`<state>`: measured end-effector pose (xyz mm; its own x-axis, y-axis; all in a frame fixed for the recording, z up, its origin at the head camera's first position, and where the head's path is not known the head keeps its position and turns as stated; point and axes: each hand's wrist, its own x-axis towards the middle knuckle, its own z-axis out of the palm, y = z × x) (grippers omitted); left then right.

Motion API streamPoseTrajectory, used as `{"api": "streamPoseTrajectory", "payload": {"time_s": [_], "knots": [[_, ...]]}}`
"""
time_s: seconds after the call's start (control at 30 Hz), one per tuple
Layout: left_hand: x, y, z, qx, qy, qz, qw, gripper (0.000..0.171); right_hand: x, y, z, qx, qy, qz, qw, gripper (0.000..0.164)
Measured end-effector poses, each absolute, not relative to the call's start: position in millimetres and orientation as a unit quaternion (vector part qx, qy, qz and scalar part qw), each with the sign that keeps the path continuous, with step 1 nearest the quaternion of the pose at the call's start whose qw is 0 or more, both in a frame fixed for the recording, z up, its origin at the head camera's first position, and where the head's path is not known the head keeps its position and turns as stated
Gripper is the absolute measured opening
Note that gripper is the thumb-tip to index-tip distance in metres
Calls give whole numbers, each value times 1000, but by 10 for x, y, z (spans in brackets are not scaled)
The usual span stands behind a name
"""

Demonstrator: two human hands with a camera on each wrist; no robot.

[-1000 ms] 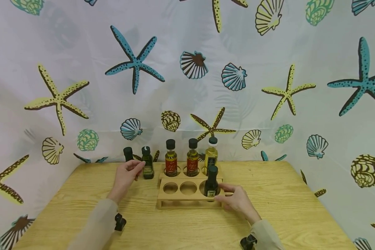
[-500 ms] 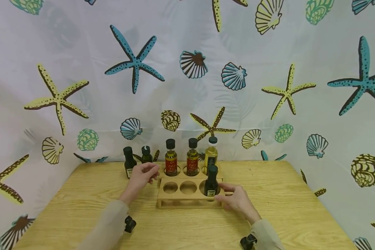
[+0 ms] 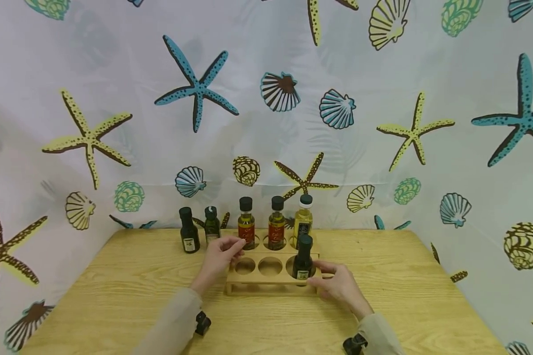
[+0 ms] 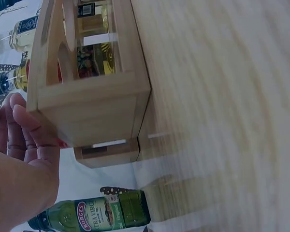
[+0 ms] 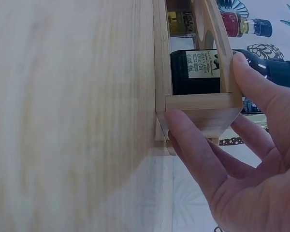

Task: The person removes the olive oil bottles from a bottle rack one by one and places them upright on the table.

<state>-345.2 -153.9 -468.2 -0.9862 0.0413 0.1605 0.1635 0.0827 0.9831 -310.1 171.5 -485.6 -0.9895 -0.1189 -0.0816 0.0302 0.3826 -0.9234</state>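
Observation:
My left hand (image 3: 222, 256) is beside the left end of the two-tier wooden bottle rack (image 3: 271, 282), fingers loosely bent with nothing between them. In the left wrist view the fingertips come right up to the rack's upper corner. My right hand (image 3: 339, 286) holds the rack's right end, with thumb and fingers spread across the end panel (image 5: 210, 116). A dark olive oil bottle (image 3: 303, 261) stands upright in the front tier's right hole, next to that hand. In the back tier stand two red-labelled oil bottles (image 3: 276, 229) and a pale yellow oil bottle (image 3: 303, 222).
On the table (image 3: 151, 276), left of the rack, stand a dark bottle (image 3: 189, 234) and a green olive oil bottle (image 3: 212, 224). The front tier's left hole (image 3: 245, 266) and middle hole (image 3: 270, 266) hold no bottle. A curtain (image 3: 266, 143) with sea-life prints hangs behind.
My left hand has moved right, from beside the bottles on the table to the rack's left end. The right hand stays at the rack. The head view has shifted slightly.

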Motion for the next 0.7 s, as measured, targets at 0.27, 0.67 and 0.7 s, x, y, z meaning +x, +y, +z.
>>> {"api": "streamPoseTrajectory", "payload": {"time_s": [0.27,0.67,0.7], "knots": [[-3430,-1397,-4707,-76,-737,-671,31,36,-3113,1728,-4856,-27,830,-554,66,60],[-3408,-1231,-4703,-82,-747,-660,27,34,-3087,1718,-4833,-28,824,-563,59,57],[-3407,-1219,-4705,-83,-748,-658,28,34,-3087,1718,-4831,-28,824,-562,59,57]]}}
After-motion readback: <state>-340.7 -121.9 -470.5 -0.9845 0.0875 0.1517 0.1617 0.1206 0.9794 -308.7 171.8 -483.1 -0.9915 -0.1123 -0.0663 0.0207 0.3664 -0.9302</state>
